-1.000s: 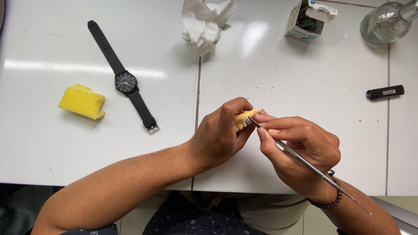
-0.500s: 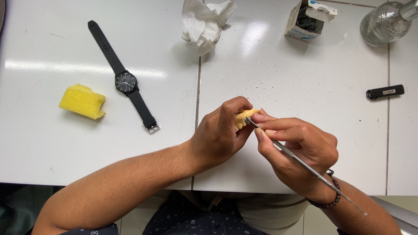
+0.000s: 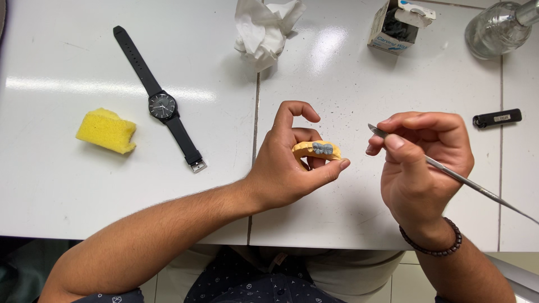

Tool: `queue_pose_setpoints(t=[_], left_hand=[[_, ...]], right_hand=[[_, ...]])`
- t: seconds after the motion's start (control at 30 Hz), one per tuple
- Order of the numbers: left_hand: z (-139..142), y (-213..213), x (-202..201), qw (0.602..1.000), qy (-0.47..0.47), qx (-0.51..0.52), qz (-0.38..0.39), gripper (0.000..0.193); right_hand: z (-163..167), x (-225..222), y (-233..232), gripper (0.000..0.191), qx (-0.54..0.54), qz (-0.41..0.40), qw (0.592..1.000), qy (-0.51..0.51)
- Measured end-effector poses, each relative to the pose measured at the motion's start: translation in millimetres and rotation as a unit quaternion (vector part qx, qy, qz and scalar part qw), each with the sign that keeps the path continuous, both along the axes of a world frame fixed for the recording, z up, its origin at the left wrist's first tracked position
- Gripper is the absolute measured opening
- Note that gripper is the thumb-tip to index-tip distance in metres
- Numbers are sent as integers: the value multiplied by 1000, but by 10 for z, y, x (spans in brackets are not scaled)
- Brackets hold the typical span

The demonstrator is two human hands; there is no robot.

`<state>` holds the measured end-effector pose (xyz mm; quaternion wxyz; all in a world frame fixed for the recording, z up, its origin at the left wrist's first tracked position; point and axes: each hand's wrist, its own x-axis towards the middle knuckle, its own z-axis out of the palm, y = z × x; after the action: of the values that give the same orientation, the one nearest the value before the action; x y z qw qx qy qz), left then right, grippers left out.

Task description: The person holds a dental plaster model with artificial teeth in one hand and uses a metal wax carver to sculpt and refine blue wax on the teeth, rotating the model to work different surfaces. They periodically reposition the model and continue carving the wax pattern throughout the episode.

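Two hands over a white table (image 3: pixel 348 84). Left hand (image 3: pixel 289 163) pinches one yellow dental cast (image 3: pixel 316 150) with grey wax teeth between thumb and fingers, held above the table near its front edge. Right hand (image 3: pixel 421 163) grips one thin metal carver (image 3: pixel 449 173), tip just right of the cast, not touching.

Also on the table:
- one watch (image 3: pixel 160 101)
- one sponge (image 3: pixel 106 130)
- one tissue (image 3: pixel 266 28)
- one box (image 3: pixel 396 25)
- one glass bottle (image 3: pixel 497 28)
- one black lighter (image 3: pixel 497 118)

Open table lies between the hands and the far items.

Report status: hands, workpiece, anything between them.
Left hand pinches yellow dental model, grey wax teeth up. Right hand grips metal carving tool, tip clear of model. Nothing between.
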<state>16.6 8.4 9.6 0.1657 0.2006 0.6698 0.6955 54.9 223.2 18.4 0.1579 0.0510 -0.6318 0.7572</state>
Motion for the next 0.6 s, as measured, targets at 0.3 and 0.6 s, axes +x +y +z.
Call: queue_pose_setpoints(t=[0.3,0.6], left_hand=[[-52,30,37,997,61,-29,25,57],[-157,45,77,987,152,-28,36,42]], right_hand=[[76,2,14,45,30,51,996,-72],[56,34,-26,33,90,-18,996,-22]])
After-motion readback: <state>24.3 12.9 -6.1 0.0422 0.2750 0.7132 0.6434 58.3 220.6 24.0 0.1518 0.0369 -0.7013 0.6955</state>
